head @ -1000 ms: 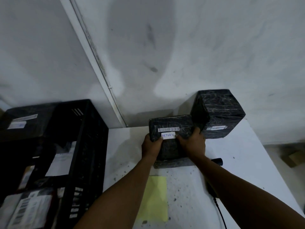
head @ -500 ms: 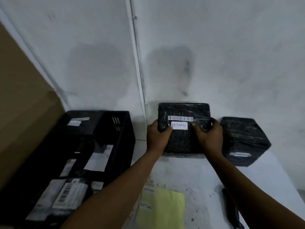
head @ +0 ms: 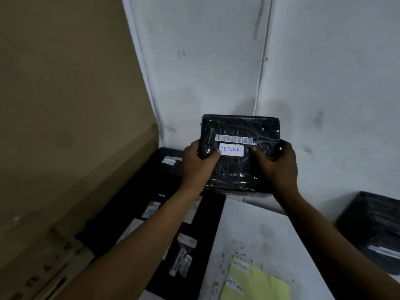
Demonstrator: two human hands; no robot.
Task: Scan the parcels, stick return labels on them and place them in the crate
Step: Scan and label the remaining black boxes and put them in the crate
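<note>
A black plastic-wrapped parcel (head: 238, 167) hangs in the air over the gap between the table and the crate. It carries a barcode strip and a white label reading RETURN (head: 231, 149). My left hand (head: 198, 165) grips its left edge, thumb on the label's corner. My right hand (head: 276, 164) grips its right edge. The black crate (head: 213, 241) stands below and to the left, with several labelled parcels inside. A second black parcel (head: 372, 230) sits on the white table (head: 270, 232) at the right edge.
A yellow sheet (head: 259, 284) with return labels on it lies on the table near the bottom. A large brown cardboard panel (head: 65, 126) rises on the left beside the crate. White walls meet in a corner behind the parcel.
Both hands have lifted the parcel off the table and carried it left toward the crate. The view has swung left, so the second parcel now lies at the right edge.
</note>
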